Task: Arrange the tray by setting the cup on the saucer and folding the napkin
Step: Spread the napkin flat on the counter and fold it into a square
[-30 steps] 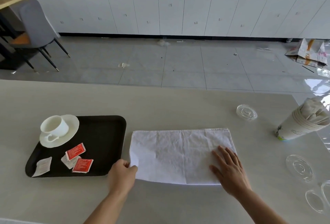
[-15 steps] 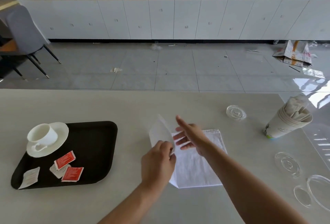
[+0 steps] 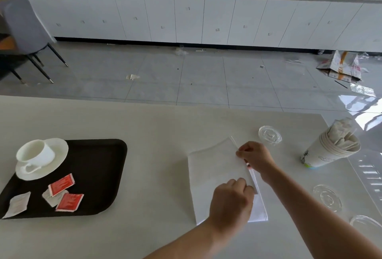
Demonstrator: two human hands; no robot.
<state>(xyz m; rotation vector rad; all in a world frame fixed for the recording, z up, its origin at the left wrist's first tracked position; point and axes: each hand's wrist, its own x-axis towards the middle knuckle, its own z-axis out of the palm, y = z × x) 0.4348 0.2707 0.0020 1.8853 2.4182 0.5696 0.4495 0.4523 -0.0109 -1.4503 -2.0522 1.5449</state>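
A white napkin (image 3: 215, 172) lies folded in half on the pale table (image 3: 144, 126), right of the tray. My left hand (image 3: 231, 203) grips its near right edge. Farther back, my right hand (image 3: 255, 157) pinches the same right edge where the layers meet. On the black tray (image 3: 99, 176) at the left, a white cup (image 3: 36, 153) stands on a white saucer (image 3: 60, 149) in the far left corner.
Red and white sachets (image 3: 62, 184) lie on the tray's near part. A stack of paper cups (image 3: 328, 151) holding tea bags stands at the right. Clear plastic lids (image 3: 269, 134) lie beyond the napkin and along the table's right edge (image 3: 327, 197).
My left hand carried the napkin's left half over to the right edge, so the napkin is folded in half. My right hand went from lying flat to pinching that edge.
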